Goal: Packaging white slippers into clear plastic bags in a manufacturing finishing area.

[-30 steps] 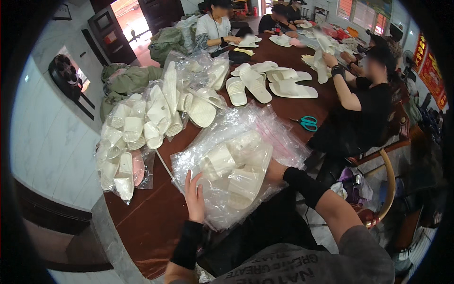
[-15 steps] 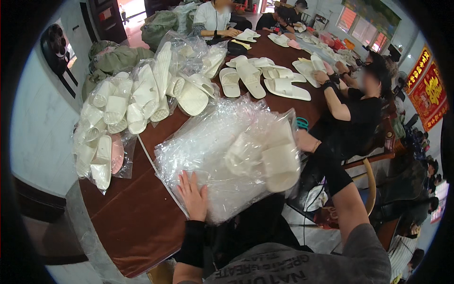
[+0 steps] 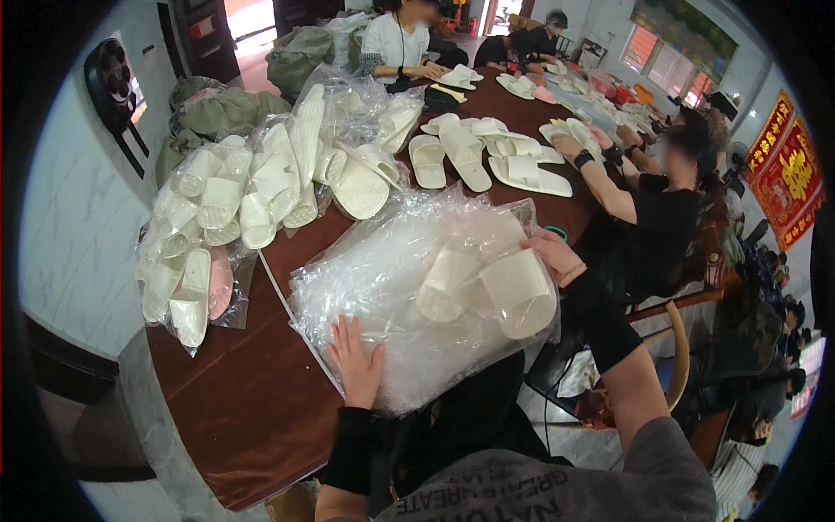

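Note:
My left hand [image 3: 355, 364] lies flat with spread fingers on the near left edge of a stack of clear plastic bags [image 3: 357, 287]. On the right part of that stack, a pair of cream slippers [image 3: 519, 296] appears to lie inside a clear bag. My right hand [image 3: 557, 254] is at their far right side, its fingers bent over the slipper nearest it; the fingertips are partly hidden by plastic glare. Just behind that hand shows a bit of a teal scissors handle [image 3: 555, 232].
Bagged slippers [image 3: 222, 196], cream with a pink one, pile up at the left of the brown table [image 3: 226, 418]. Loose slippers [image 3: 461, 148] lie farther back. Co-workers [image 3: 670, 191] sit along the right and far sides. A wooden chair [image 3: 678, 348] stands at my right.
The slippers and my right hand have shifted slightly, and the near slipper has turned. The scissors are now mostly covered by my right hand. My left hand stays on the bags.

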`<move>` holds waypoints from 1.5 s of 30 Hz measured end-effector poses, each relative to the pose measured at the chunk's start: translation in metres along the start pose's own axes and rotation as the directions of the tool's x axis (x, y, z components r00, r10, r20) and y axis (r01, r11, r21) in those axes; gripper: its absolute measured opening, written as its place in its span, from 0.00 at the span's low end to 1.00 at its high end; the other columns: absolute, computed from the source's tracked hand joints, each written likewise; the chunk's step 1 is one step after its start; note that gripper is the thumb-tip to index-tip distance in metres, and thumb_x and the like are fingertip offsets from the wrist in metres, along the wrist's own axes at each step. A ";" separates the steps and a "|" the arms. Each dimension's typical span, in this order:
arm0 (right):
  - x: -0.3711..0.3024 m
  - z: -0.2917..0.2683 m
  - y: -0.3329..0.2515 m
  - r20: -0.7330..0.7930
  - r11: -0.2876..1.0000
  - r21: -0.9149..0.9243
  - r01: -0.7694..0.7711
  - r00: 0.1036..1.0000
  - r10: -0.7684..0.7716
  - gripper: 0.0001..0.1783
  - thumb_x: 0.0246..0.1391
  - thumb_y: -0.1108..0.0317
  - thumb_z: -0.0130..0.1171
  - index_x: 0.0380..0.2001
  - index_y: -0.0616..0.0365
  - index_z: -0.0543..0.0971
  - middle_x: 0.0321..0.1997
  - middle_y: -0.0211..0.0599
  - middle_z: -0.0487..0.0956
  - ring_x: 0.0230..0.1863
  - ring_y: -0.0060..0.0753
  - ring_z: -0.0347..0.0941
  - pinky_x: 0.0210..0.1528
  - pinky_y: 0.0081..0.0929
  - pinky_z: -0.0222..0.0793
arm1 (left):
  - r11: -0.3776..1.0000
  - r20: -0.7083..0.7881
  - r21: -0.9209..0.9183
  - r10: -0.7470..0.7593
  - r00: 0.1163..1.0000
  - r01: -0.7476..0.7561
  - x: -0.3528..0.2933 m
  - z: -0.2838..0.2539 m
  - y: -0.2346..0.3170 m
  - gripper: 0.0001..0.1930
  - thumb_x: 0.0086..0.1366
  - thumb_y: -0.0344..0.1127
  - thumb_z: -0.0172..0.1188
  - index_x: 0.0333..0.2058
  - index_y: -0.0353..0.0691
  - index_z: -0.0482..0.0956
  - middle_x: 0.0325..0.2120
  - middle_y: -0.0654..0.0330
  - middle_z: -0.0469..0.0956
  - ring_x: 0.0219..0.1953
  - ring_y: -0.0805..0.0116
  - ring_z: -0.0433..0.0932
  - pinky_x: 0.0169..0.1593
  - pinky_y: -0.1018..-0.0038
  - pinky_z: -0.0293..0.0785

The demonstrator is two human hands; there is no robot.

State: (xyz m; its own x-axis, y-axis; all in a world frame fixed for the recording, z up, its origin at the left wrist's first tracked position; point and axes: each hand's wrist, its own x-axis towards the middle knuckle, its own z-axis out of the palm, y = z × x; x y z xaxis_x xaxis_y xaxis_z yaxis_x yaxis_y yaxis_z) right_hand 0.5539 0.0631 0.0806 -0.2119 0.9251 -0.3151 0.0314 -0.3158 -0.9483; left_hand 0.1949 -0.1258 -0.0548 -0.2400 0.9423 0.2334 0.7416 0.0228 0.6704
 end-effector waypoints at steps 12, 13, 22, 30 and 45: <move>-0.108 0.150 0.034 -0.026 0.906 0.411 -0.098 0.993 0.119 0.30 0.62 0.52 0.49 0.59 0.61 0.62 0.52 0.46 0.75 0.49 0.38 0.74 0.50 0.46 0.72 | 0.978 -0.003 -0.207 -0.001 1.000 0.000 -0.001 -0.004 -0.007 0.36 0.56 0.28 0.59 0.63 0.38 0.55 0.67 0.50 0.49 0.71 0.49 0.40 0.68 0.47 0.31; -0.105 0.131 0.062 0.220 0.871 0.352 -0.344 0.934 0.280 0.27 0.62 0.52 0.49 0.55 0.61 0.67 0.46 0.48 0.78 0.42 0.37 0.78 0.45 0.38 0.76 | 0.973 0.015 -0.231 0.009 1.000 -0.006 -0.001 -0.003 -0.008 0.36 0.56 0.26 0.58 0.63 0.39 0.55 0.67 0.50 0.50 0.71 0.50 0.40 0.68 0.47 0.32; -0.073 0.047 0.017 -0.014 0.957 -0.215 0.195 0.979 -0.203 0.13 0.61 0.64 0.51 0.37 0.63 0.78 0.23 0.35 0.78 0.19 0.22 0.72 0.21 0.18 0.68 | 0.874 -0.079 -0.485 -0.005 0.997 -0.034 -0.001 -0.001 -0.027 0.26 0.57 0.19 0.52 0.55 0.42 0.69 0.65 0.52 0.57 0.70 0.50 0.46 0.69 0.55 0.37; 0.008 0.042 0.041 0.278 0.800 -0.596 0.069 0.952 0.125 0.10 0.55 0.70 0.53 0.34 0.66 0.80 0.25 0.36 0.80 0.21 0.27 0.77 0.22 0.24 0.72 | 0.881 -0.058 -0.473 -0.020 0.998 -0.010 -0.001 0.000 -0.023 0.23 0.58 0.17 0.49 0.52 0.39 0.71 0.64 0.51 0.58 0.70 0.49 0.47 0.70 0.59 0.40; -0.034 0.072 0.030 0.279 0.281 -0.808 0.518 0.756 -0.592 0.19 0.49 0.73 0.58 0.47 0.53 0.74 0.46 0.40 0.74 0.47 0.45 0.69 0.49 0.36 0.66 | 0.926 -0.089 -0.378 -0.019 0.996 -0.016 -0.002 -0.004 -0.012 0.22 0.58 0.18 0.50 0.53 0.39 0.71 0.63 0.50 0.60 0.69 0.48 0.48 0.69 0.57 0.41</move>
State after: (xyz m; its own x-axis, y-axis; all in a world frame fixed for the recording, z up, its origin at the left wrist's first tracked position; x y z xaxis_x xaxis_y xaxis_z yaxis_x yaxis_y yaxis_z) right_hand 0.4915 0.0070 0.0652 -0.4510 0.8278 0.3337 0.6886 0.5606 -0.4601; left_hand 0.1840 -0.1296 -0.0610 -0.3087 0.9084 0.2821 0.4534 -0.1202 0.8832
